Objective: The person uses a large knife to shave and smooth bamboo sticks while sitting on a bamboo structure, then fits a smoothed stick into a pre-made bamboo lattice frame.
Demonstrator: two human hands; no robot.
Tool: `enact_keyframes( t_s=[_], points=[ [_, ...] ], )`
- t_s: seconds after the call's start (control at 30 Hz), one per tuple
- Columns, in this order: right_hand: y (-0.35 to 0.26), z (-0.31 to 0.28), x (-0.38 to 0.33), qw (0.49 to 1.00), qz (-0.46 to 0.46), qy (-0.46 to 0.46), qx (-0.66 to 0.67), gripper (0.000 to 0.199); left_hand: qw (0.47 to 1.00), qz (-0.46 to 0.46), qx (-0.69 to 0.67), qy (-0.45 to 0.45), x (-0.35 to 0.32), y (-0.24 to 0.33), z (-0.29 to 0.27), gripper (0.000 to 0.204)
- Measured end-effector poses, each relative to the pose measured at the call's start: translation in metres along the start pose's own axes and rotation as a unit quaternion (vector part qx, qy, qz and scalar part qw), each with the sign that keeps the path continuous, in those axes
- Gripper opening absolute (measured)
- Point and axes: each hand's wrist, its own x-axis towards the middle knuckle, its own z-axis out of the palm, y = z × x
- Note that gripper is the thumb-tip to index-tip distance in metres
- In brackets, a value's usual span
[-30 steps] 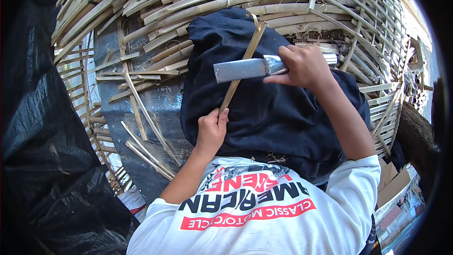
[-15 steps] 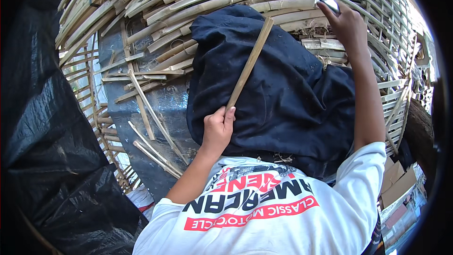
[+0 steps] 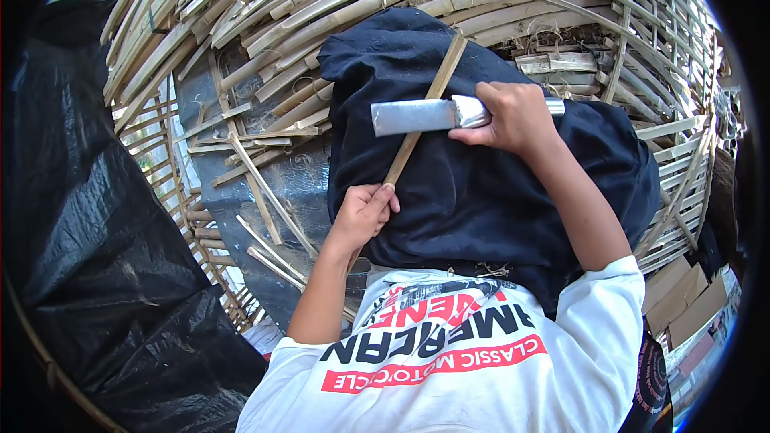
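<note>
A flat bamboo strip (image 3: 443, 78) slants away from me over the dark cloth (image 3: 473, 208) that covers my lap. My left hand (image 3: 367, 212) grips its near end, thumb on top. In my right hand (image 3: 513, 116) is a knife (image 3: 413, 117) with a broad, blunt-ended metal blade and a silvery handle. The blade lies crosswise over the middle of the strip, pointing left. Whether its edge touches the strip, I cannot tell.
Long split bamboo pieces (image 3: 353, 8) are stacked beyond the cloth. Loose thin strips (image 3: 273, 192) lie on a dark sheet to the left. Black plastic sheeting (image 3: 96, 216) hangs at far left. Slatted bamboo lattice (image 3: 666, 24) rises at right, with a cardboard box (image 3: 682, 293) below.
My right hand has come down and inward from the upper right, bringing the knife across the strip. My left hand keeps its grip on the strip, almost in place.
</note>
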Motion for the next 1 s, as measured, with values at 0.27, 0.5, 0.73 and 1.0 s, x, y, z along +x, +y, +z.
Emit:
enact_keyframes(
  t_s=[0.27, 0.5, 0.73, 1.0],
  points=[
    [0.011, -0.02, 0.001, 0.995, 0.09, 0.033, -0.002, 0.067, 0.999, 0.037, 0.017, 0.027, 0.003, -0.004, 0.007, 0.041],
    [0.021, -0.018, 0.015, 0.987, 0.14, 0.065, -0.046, 0.065, 0.996, 0.062, 0.045, 0.045, 0.001, -0.006, 0.011, 0.043],
    [0.071, -0.033, 0.018, 0.956, 0.269, 0.075, -0.093, 0.074, 0.994, 0.075, 0.054, 0.062, 0.002, -0.011, 0.01, 0.042],
    [-0.009, -0.052, -0.013, 0.983, 0.147, 0.085, 0.071, 0.068, 0.984, 0.106, 0.093, 0.106, 0.0, -0.015, 0.019, 0.045]
  ],
)
